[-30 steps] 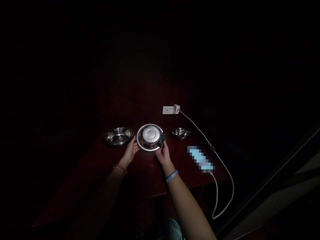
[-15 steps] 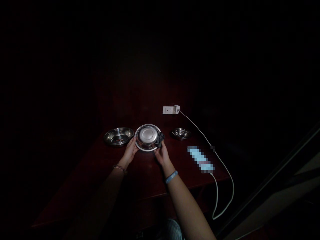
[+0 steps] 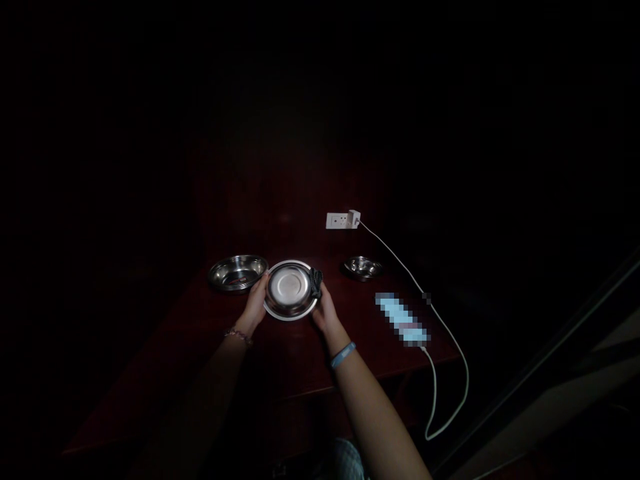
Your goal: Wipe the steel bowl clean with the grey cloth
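Between my two hands is a round stainless steel bowl (image 3: pixel 290 287), its shiny underside facing me. My left hand (image 3: pixel 257 301) is closed on the bowl's left rim. My right hand (image 3: pixel 325 308) grips the right edge and presses a dark, crumpled cloth (image 3: pixel 315 283) against it. The fingers behind the bowl are hidden. To the left, a wider steel dish (image 3: pixel 237 272) rests on the dark red table, close to my left hand. A smaller steel bowl (image 3: pixel 362 267) stands right side up on the right, apart from my right hand.
A white charger (image 3: pixel 354 219) is plugged into a wall socket (image 3: pixel 336 221) behind the table (image 3: pixel 280 363). Its white cable (image 3: pixel 467 380) loops over the right table edge to a blurred-out, lit device (image 3: pixel 403 319). The surroundings are very dark.
The bowl has come down and slightly left, its underside turned a little. The cloth has shifted slightly left along with the right hand. The other dishes have not moved.
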Demonstrator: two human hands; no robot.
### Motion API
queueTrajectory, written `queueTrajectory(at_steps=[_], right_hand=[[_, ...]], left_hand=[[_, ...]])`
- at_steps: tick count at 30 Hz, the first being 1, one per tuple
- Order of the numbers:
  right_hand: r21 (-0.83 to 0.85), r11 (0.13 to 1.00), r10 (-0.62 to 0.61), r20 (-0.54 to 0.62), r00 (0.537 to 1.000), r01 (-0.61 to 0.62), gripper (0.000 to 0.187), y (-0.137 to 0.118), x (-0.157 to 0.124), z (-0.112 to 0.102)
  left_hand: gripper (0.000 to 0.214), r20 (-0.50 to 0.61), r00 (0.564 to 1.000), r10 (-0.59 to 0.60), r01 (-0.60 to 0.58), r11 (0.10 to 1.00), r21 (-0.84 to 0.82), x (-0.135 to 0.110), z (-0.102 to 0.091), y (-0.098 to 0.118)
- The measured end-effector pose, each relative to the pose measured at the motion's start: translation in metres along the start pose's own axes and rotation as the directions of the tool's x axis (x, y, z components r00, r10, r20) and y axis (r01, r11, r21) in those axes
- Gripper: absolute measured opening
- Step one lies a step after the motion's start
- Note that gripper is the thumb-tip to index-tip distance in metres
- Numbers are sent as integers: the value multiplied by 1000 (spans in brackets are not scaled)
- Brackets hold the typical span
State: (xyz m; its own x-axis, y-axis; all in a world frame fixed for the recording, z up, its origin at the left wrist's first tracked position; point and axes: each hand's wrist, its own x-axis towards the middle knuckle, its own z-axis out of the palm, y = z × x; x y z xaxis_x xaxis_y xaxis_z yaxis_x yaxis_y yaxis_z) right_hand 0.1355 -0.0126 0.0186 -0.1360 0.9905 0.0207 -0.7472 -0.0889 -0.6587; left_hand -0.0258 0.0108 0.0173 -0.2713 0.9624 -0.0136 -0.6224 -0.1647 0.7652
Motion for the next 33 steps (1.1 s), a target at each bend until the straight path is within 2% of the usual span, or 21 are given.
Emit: queueTrajectory(at_steps=[6,13,18,24,29,33], right_hand=[[-26,999,-18,38,999,19,26,2,3,-4],[66,997,-45,-20,999,46,21,0,8,-9],[150,984,-86,-90,992,98,19,-2,12,-11],[116,988,-96,-60,994,103,15,0,11,-9],[75,994,-77,-35,996,79,20,3,8,-4],[-5,995,-97,26,995,97,22,3,7,-3]], left_hand=[[13,-22,999,-30,29,999,-32,1,0,-4],[19,43,995,-94,96,995,-40,-1,6,-2],[21,61,987,-149,147,989,36,-7,5,0],[18,91,993,-78,75,997,30,-8,1,-4],[17,5,999,-52,52,997,-62,-3,6,-2],[16,-6,999,-51,50,996,-68,1,6,-2]])
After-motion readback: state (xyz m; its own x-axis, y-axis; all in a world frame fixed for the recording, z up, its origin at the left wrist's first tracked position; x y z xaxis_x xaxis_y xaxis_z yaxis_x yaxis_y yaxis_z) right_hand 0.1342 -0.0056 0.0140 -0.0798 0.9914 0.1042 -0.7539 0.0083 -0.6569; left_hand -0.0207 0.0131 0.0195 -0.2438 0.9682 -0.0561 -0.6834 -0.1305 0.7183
